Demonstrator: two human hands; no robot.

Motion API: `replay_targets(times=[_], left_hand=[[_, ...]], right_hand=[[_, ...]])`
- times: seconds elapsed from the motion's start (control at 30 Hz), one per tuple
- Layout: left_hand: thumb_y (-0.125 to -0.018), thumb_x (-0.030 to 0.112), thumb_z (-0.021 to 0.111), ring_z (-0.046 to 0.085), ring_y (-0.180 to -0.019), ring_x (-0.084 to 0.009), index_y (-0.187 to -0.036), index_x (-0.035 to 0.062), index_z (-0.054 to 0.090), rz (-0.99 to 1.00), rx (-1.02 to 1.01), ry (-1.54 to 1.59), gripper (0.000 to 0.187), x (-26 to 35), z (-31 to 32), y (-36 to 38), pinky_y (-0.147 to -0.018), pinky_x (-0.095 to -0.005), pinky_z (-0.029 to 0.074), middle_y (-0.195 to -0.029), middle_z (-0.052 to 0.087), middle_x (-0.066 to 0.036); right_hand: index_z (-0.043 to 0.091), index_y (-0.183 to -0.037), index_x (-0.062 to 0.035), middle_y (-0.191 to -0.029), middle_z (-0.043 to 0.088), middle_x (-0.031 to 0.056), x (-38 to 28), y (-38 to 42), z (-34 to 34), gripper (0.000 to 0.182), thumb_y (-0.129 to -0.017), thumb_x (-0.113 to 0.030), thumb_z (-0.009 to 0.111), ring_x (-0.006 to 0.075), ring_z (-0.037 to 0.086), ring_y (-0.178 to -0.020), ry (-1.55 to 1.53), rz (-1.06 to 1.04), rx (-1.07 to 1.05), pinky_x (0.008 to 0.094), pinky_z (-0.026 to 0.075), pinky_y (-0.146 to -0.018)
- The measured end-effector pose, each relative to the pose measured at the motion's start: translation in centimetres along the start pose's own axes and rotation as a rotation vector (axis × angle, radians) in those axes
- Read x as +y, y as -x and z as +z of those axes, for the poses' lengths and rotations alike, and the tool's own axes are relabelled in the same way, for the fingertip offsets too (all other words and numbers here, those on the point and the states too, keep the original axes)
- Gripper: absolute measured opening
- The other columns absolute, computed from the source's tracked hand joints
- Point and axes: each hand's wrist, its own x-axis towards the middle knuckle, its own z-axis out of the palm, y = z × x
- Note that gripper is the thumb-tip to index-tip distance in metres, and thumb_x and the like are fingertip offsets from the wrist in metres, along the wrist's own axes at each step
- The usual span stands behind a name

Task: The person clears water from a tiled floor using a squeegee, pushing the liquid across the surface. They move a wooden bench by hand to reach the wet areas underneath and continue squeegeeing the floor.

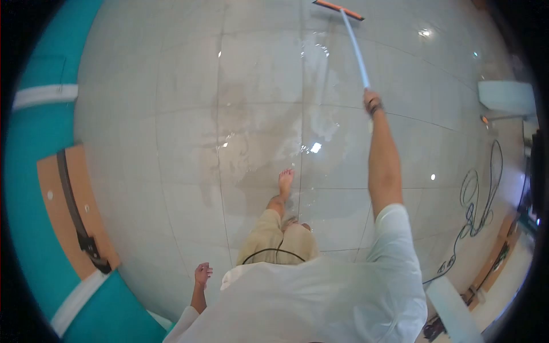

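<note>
My right hand (372, 100), stretched far forward, is wrapped round the pale handle of a floor squeegee (355, 50). The squeegee's orange head (338, 10) is at the top of the view, over or on the wet floor; whether it touches cannot be told. Low at my left side hangs my left hand (203, 273), with nothing in it and its fingers loosely apart. Wet patches and bright reflections lie on the grey tiled floor (189, 137) between my bare foot (286, 182) and the squeegee head.
Along the left runs a teal surface (34, 148) with a brown board (71, 211) bearing a dark strap. On the right, a dark cable (472, 211) lies coiled on the floor, near a white block (506, 96) and a wooden piece (492, 260).
</note>
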Motion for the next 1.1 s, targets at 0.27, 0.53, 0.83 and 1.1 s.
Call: replay_targets(times=[0.27,0.53,0.83,1.1], left_hand=[[-0.080,0.019,0.044,0.049,-0.056,-0.0095,-0.094,0.0070,0.054,0.323,-0.302,-0.615,0.021,-17.6,1.5,2.7,-0.046,-0.0211,0.038,-0.071,0.055,-0.003],[-0.080,0.022,0.045,0.049,-0.054,-0.0099,-0.091,0.0075,0.056,0.540,-0.174,-0.421,0.022,-17.0,1.5,-4.3,-0.045,-0.0215,0.038,-0.069,0.055,-0.003],[-0.075,0.019,0.049,0.052,-0.064,-0.0121,-0.083,0.0035,0.059,0.454,-0.292,-0.449,0.020,-20.0,-1.4,-6.3,-0.059,-0.0238,0.042,-0.069,0.057,-0.004],[-0.078,0.024,0.049,0.057,-0.082,-0.0185,-0.096,0.0026,0.056,0.904,-0.308,-0.570,0.029,-12.2,-2.2,-6.6,-0.074,-0.0283,0.043,-0.083,0.061,-0.012]], right_hand=[[0.055,-0.095,0.0068,-0.094,0.052,0.0291,8.6,9.5,-2.0,0.065,-0.079,-0.051,0.030,0.0383,0.049,-0.097,0.423,0.042,-0.057,0.0407,0.040,-0.079],[0.052,-0.093,0.0025,-0.090,0.054,0.0259,29.5,35.9,-1.1,0.059,-0.082,-0.050,0.027,0.0404,0.050,-0.089,0.396,0.212,-0.075,0.0446,0.040,-0.077],[0.052,-0.090,0.0021,-0.087,0.054,0.0264,47.8,66.6,1.2,0.056,-0.084,-0.048,0.027,0.0414,0.050,-0.086,0.303,0.368,-0.090,0.0461,0.041,-0.074],[0.051,-0.094,-0.0016,-0.083,0.056,0.0242,58.5,90.3,-0.8,0.048,-0.083,-0.045,0.033,0.0391,0.053,-0.083,0.322,0.492,-0.149,0.0445,0.042,-0.072]])
